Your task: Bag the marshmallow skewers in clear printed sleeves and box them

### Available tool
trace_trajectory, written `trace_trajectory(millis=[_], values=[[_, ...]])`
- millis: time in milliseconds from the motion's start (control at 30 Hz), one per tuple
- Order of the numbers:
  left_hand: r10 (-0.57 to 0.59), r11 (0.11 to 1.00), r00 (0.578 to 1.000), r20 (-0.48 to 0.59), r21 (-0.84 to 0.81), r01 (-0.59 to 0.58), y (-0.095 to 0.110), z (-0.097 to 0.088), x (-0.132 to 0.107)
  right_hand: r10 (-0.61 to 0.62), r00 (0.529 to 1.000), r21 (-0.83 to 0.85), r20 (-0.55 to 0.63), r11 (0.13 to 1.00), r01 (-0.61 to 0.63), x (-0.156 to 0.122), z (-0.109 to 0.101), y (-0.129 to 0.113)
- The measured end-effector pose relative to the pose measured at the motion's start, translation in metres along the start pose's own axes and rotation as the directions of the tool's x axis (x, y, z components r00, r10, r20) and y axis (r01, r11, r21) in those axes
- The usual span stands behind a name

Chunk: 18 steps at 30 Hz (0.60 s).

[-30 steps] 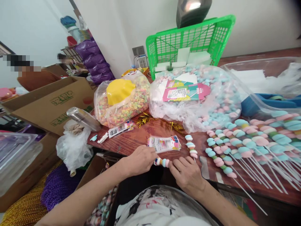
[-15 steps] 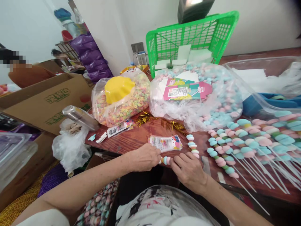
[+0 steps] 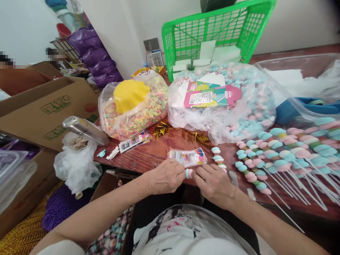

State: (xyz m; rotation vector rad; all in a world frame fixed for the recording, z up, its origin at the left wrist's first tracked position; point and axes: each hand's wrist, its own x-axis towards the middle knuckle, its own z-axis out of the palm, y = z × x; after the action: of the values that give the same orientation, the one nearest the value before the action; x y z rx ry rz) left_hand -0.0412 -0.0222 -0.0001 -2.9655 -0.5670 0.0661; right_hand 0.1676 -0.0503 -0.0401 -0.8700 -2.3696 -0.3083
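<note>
Down at the near edge of the table [image 3: 159,152] now. Pinching w/ the left hand [image 3: 166,176], fingers curled in tight on the left end of a small candy stack [image 3: 189,173]: pink and blue discs, only a sliver showing. Clamping w/ the right hand [image 3: 214,184] on the other end, thumb and forefinger closed on it. Gripped from both sides, then. Lifted off the wood or resting on it? Can't tell.

Key relation: from left hand, candy at 3 o'clk, touching. From right hand, at 9-10 o'clk, touching. Long axis 9-to-3, across the view, roughly parallel w/ the table edge. Neither hand nearer, both on it, w/ the stack bridging the gap btwn them. Any stick hidden under the right palm, so can't say.

Just past the knuckles at 12 o'clk: flat pkt of printed labels [image 3: 187,157], near the candy but apart. At 1 o'clk: a short skewer [image 3: 219,162] w/ a few blue, white and pink pieces, just beside the right fingers. Out at 3 o'clk: a whole row of loaded skewers [image 3: 268,166], sticks pointing twd 4-5 o'clk.

Further back at 12-1 o'clk: big clear bag of pastel candies [image 3: 247,113], printed card on top. At 11 o'clk: bag of cereal rings [image 3: 140,118] w/ a yellow bowl [image 3: 130,95] in it. Scattered btwn the bags and the labels: gold twist ties [image 3: 162,130]. Propped at the back: green basket [image 3: 212,39]. At 9-10 o'clk, on the table's left corner: metal flask [image 3: 85,130], well apart from both hands.
</note>
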Motion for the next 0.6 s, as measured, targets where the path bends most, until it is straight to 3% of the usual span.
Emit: trace_trajectory(millis=[200, 367, 467, 600], values=[[-0.033, 0.999, 0.991, -0.131, -0.031, 0.029, 0.004, -0.004, 0.001, 0.177, 0.984, 0.040, 0.031, 0.983, -0.178, -0.005, 0.000, 0.008], [-0.108, 0.994, 0.976, -0.190, -0.022, 0.106, 0.010, 0.003, -0.003, 0.387, 0.920, 0.157, 0.059, 0.907, -0.391, -0.010, -0.003, 0.007], [-0.086, 0.996, 0.963, -0.255, -0.016, 0.084, 0.013, 0.007, 0.000, 0.399, 0.908, 0.151, 0.130, 0.897, -0.415, -0.006, -0.003, 0.000], [-0.071, 0.997, 0.933, -0.352, -0.022, 0.067, 0.012, 0.008, 0.008, 0.326, 0.933, 0.124, 0.151, 0.930, -0.345, 0.000, 0.002, -0.009]])
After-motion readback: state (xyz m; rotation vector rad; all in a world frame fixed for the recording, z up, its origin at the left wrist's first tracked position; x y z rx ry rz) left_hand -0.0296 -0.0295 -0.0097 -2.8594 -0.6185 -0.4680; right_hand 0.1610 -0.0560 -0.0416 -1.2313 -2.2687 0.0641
